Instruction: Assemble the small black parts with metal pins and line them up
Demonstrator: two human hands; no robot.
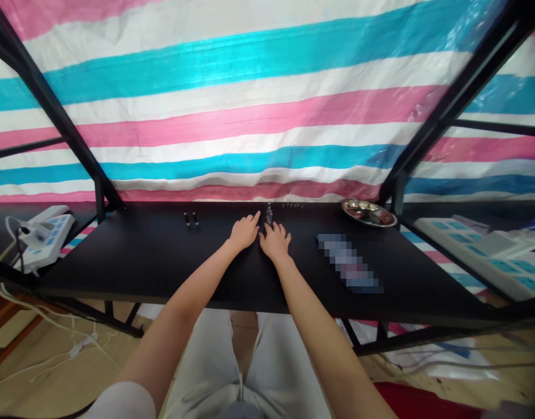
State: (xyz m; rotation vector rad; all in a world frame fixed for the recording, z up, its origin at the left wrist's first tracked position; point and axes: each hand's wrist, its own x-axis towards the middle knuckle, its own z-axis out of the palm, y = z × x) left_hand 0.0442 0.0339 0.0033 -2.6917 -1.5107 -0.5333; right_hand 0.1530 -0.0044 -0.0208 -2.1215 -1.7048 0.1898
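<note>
My left hand lies palm down on the black table, with its index finger stretched toward a small cluster of shiny metal pieces. Just right of it, my right hand rests with fingers apart at the near end of that cluster. Whether its fingertips touch the pieces I cannot tell. Both hands appear to hold nothing. Several tiny light-coloured bits stand in a row by the back edge, right of the cluster. To the left are two small dark cylinders with light ends.
A round shiny metal plate sits at the back right. Nearer me lies a blurred-out bluish oblong item. Power strips with plugs lie left, another strip right. Black frame posts flank the table before a striped sheet.
</note>
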